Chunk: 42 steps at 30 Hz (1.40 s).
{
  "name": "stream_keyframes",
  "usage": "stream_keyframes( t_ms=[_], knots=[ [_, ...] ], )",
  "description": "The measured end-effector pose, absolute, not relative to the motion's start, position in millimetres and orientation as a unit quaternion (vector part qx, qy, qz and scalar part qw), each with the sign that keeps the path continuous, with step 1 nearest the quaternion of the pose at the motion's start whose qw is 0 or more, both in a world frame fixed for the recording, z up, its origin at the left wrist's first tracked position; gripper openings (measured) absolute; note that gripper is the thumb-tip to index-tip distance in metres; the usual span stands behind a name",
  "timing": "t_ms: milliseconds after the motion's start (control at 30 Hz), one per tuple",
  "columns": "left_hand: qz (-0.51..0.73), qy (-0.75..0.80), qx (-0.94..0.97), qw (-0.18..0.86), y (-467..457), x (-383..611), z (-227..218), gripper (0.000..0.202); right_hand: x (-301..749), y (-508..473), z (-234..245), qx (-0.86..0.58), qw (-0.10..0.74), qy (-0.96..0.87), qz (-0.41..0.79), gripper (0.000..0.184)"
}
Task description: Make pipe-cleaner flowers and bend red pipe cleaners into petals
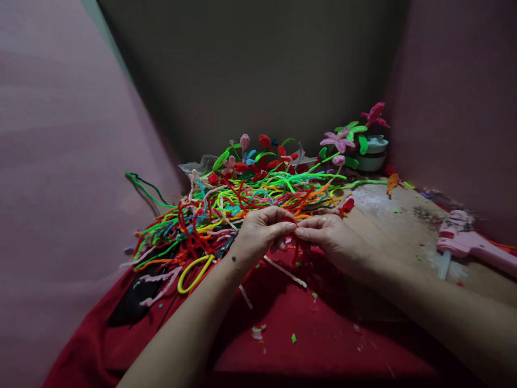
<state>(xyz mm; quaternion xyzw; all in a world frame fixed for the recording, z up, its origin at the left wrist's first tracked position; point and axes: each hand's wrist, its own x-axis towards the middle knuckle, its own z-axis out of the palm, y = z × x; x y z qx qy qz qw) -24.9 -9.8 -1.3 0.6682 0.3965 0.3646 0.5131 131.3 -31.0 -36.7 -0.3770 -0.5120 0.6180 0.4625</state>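
My left hand [269, 229] and my right hand [323, 231] meet at the middle of the view, thumbs and fingertips pinched together. Between them is a red pipe cleaner [297, 250], with one end hanging below the fingertips; most of it is hidden by the fingers. Just behind both hands spreads a large heap of pipe cleaners [278, 186] in green, red, yellow, orange and pink. Beside my left wrist lie scissors with a yellow handle [196, 275], their blades partly covered.
Finished pipe-cleaner flowers [339, 141] stand at the back by a pale green container [371, 156]. A pink glue gun [464, 242] rests on a brown board [379, 231] at right. A black flat object [131, 302] lies at left on the red cloth [307, 339], which bears small scraps.
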Motion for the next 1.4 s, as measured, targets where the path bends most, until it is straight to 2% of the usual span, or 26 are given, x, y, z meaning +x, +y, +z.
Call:
stream_keyframes(
  t_ms=[167, 333, 400, 567, 633, 800, 867, 967, 1133, 1267, 1400],
  knots=[
    [0.366, 0.401, 0.711, 0.448, -8, -26, -3, 0.012, 132, -30, -40, -0.383, 0.458, -0.51, 0.619, 0.015],
    [0.369, 0.367, 0.81, 0.271, -5, -31, -7, 0.01, 130, -31, -40, -0.405, 0.452, -0.522, 0.6, 0.014],
    [0.365, 0.367, 0.821, 0.24, -5, -32, -7, 0.012, 130, -32, -38, -0.411, 0.439, -0.525, 0.603, 0.013],
    [0.353, 0.358, 0.763, 0.406, -6, -32, -6, 0.014, 131, -32, -36, -0.403, 0.434, -0.535, 0.602, 0.012],
    [0.342, 0.35, 0.766, 0.416, -5, -33, -6, 0.014, 131, -32, -35, -0.403, 0.432, -0.542, 0.597, 0.013],
    [0.319, 0.311, 0.866, 0.227, -4, -35, -5, 0.012, 131, -33, -37, -0.404, 0.418, -0.556, 0.594, 0.017],
    [0.308, 0.316, 0.878, 0.185, -5, -35, -4, 0.013, 131, -33, -39, -0.398, 0.418, -0.557, 0.597, 0.017],
    [0.319, 0.355, 0.851, 0.221, -6, -33, -4, 0.013, 130, -32, -39, -0.402, 0.425, -0.557, 0.59, 0.018],
    [0.339, 0.444, 0.745, 0.365, -10, -28, -2, 0.016, 126, -35, -32, -0.424, 0.465, -0.539, 0.56, 0.015],
    [0.337, 0.427, 0.683, 0.487, -12, -23, -3, 0.017, 126, -36, -31, -0.419, 0.484, -0.526, 0.56, 0.02],
    [0.367, 0.425, 0.66, 0.5, -12, -20, -8, 0.017, 127, -36, -31, -0.425, 0.48, -0.542, 0.543, 0.022]
  ],
)
